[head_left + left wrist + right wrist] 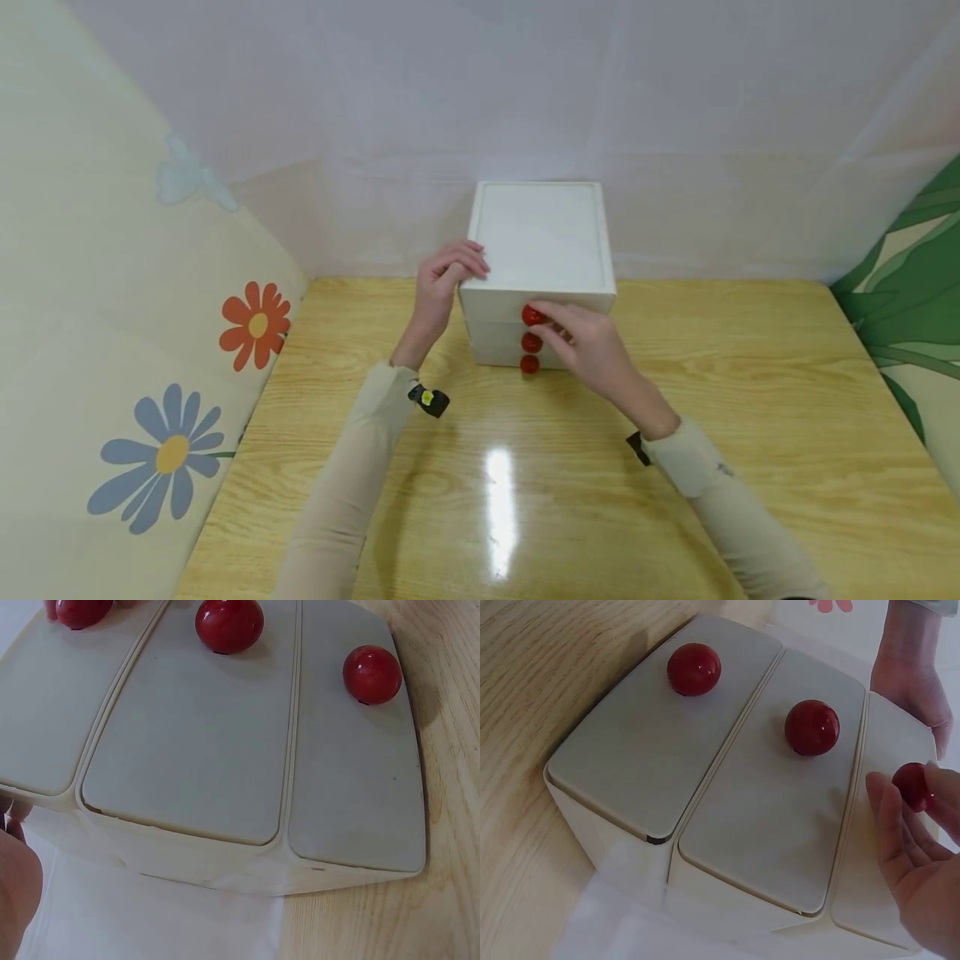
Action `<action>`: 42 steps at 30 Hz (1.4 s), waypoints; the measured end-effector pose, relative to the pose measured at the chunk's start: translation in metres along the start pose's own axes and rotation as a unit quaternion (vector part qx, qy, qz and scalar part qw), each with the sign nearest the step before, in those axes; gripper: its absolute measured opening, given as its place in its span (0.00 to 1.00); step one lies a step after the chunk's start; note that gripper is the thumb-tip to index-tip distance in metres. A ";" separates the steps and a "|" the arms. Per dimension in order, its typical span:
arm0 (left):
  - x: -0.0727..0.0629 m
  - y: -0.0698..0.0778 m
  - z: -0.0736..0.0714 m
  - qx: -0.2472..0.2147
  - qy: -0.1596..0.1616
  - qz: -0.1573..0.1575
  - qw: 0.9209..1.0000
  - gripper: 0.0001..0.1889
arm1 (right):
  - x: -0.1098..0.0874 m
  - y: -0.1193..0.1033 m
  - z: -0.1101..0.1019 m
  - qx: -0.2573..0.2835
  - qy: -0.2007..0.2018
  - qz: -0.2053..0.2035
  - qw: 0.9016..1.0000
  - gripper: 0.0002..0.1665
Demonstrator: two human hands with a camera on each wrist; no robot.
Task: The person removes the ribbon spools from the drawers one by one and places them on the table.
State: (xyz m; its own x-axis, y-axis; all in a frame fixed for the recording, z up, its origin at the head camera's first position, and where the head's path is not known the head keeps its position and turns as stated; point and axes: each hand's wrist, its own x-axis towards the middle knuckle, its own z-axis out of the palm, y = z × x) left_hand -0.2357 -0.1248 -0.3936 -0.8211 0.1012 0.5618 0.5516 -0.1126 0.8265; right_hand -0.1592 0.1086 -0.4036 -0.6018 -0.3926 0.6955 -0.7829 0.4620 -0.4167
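Observation:
A small white cabinet [543, 237] with three stacked drawers stands on the wooden table, each drawer front bearing a round red knob. My right hand [592, 346] pinches the top knob [913, 786] between thumb and fingers. Curled over the cabinet's upper left edge, my left hand [446, 275] holds it there; only part of that hand shows in the left wrist view. Below the pinched knob are the middle knob [229, 625] and the bottom knob [372, 674], both untouched. All three drawer fronts look closed.
The wooden table [360, 333] runs under and around the cabinet. Behind it hangs a pale cloth backdrop [420, 100]. A panel with painted flowers [258, 325] stands on the left, and painted green leaves [915, 292] are on the right.

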 end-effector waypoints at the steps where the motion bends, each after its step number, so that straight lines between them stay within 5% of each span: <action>1: 0.000 0.000 0.000 0.000 0.001 -0.001 1.000 0.10 | 0.000 0.000 0.001 0.002 0.000 0.002 1.000 0.21; 11: 0.000 -0.001 0.000 0.002 0.002 -0.001 1.000 0.11 | 0.002 -0.003 0.002 0.009 0.000 0.014 1.000 0.20; 22: 0.003 -0.006 -0.002 -0.004 -0.009 0.023 1.000 0.11 | -0.006 -0.014 0.000 0.012 0.002 -0.026 1.000 0.20; 42: 0.007 -0.007 -0.003 0.017 -0.005 -0.010 1.000 0.12 | -0.023 -0.032 -0.012 0.006 -0.026 -0.062 0.998 0.21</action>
State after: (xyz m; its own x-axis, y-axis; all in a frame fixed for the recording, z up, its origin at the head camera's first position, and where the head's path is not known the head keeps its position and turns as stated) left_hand -0.2455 -0.1261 -0.3955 -0.8306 0.1126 0.5454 0.5401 -0.0760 0.8382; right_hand -0.1188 0.1128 -0.3990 -0.5081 -0.4860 0.7111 -0.8529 0.3990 -0.3367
